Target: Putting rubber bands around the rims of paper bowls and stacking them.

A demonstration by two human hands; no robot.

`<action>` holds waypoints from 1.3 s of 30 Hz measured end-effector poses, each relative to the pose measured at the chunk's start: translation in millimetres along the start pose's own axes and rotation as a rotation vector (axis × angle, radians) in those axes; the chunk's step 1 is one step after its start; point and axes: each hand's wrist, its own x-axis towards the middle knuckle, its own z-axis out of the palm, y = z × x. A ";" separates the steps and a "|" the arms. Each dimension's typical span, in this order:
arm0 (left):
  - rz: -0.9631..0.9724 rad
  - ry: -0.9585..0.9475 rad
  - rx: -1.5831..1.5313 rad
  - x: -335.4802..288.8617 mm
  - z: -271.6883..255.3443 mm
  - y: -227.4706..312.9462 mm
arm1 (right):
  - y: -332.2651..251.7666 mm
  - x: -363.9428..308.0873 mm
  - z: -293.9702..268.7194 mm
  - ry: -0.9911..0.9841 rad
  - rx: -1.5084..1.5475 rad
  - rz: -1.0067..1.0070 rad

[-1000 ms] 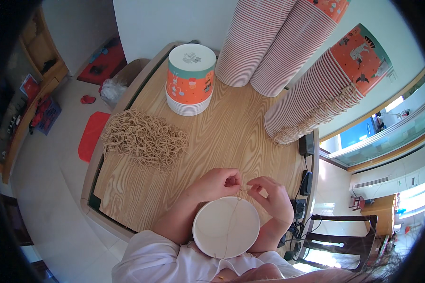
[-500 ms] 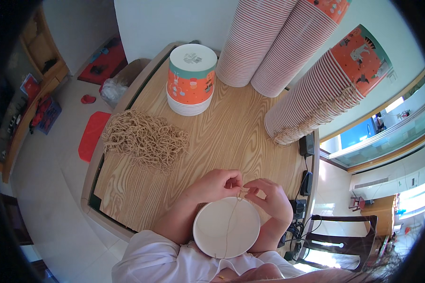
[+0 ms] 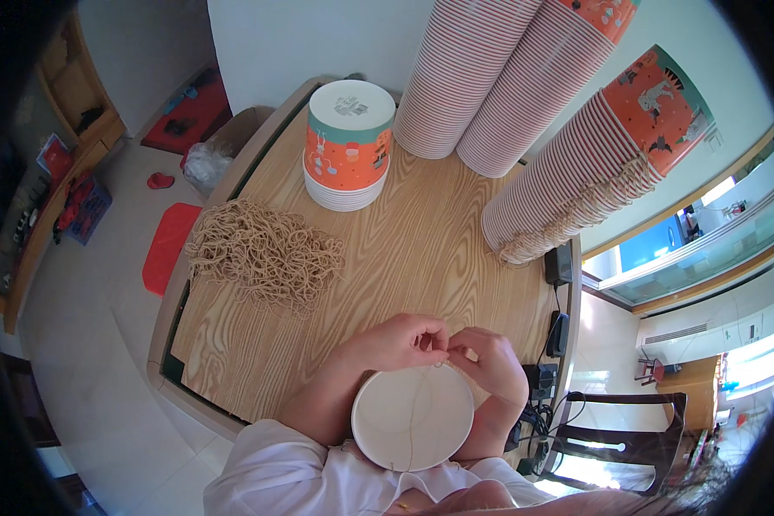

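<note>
A white paper bucket (image 3: 396, 421) rests against my body at the table's near edge, its open mouth facing up. Thin tan string (image 3: 414, 421) crosses its mouth from the near rim to my fingers at the far rim. My left hand (image 3: 407, 340) is closed, thumb and fingertips pinching the string. Close beside it, my right hand (image 3: 490, 357) also pinches the string, and the fingertips of both hands nearly touch. A small loop of string shows just under the fingers. The exact knot or crossing between the fingertips is hidden.
A heap of loose tan strings (image 3: 267, 254) lies at the table's left. Behind stands a short upside-down stack of orange-and-green buckets (image 3: 350, 146). Tall bucket stacks (image 3: 469, 77) rise at the back; another stack (image 3: 568, 176) at right has strings along its side. Black adapters (image 3: 559, 265) line the right edge.
Both hands have drawn slightly toward me and closer together, down to the bucket's far rim. The string across the mouth now hangs slacker. The bucket has not moved.
</note>
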 end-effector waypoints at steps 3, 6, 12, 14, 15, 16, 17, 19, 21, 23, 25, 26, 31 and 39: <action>-0.038 -0.014 -0.037 2.6 0.8 -10.4 | 2.0 1.0 4.4 0.000 -0.044 -0.027; -0.141 -0.013 -0.155 6.7 -2.1 -18.9 | 0.9 1.4 3.8 0.017 -0.036 0.002; -0.026 -0.038 -0.407 6.9 -6.8 -42.4 | 1.5 0.0 5.1 0.020 0.005 0.017; 0.021 -0.051 -0.412 5.3 -8.0 -42.5 | 1.8 -0.3 5.3 0.018 -0.005 0.013; -0.019 -0.052 -0.465 3.1 -8.6 -40.3 | 1.6 0.0 6.0 0.016 -0.003 0.013; -0.058 -0.053 -0.517 1.1 -9.2 -39.7 | 0.1 0.3 6.2 0.016 -0.009 0.019; -0.058 -0.051 -0.519 0.5 -9.4 -41.6 | -1.9 0.5 5.2 0.016 -0.019 0.024; -0.096 0.011 -0.480 -1.0 -9.1 -46.0 | -4.4 0.5 4.7 0.037 -0.012 0.021; -0.109 0.033 -0.413 -1.6 -8.3 -43.4 | -5.2 -0.2 3.9 0.060 -0.003 0.020; -0.122 0.053 -0.345 -1.9 -7.7 -35.2 | -5.3 -0.9 2.0 0.084 -0.021 0.022; -0.183 0.070 -0.185 -0.8 -7.8 -24.4 | -4.5 -0.6 1.6 0.077 -0.025 0.034; -0.183 0.071 -0.184 -1.0 -7.5 -24.4 | -4.3 -0.6 1.9 0.069 -0.028 0.044; -0.115 0.062 -0.134 -0.4 -4.5 -31.9 | -5.0 -0.5 1.1 0.063 -0.056 0.044; -0.131 -0.111 -0.125 9.0 -12.5 -43.0 | -4.1 0.0 4.6 0.091 -0.041 0.064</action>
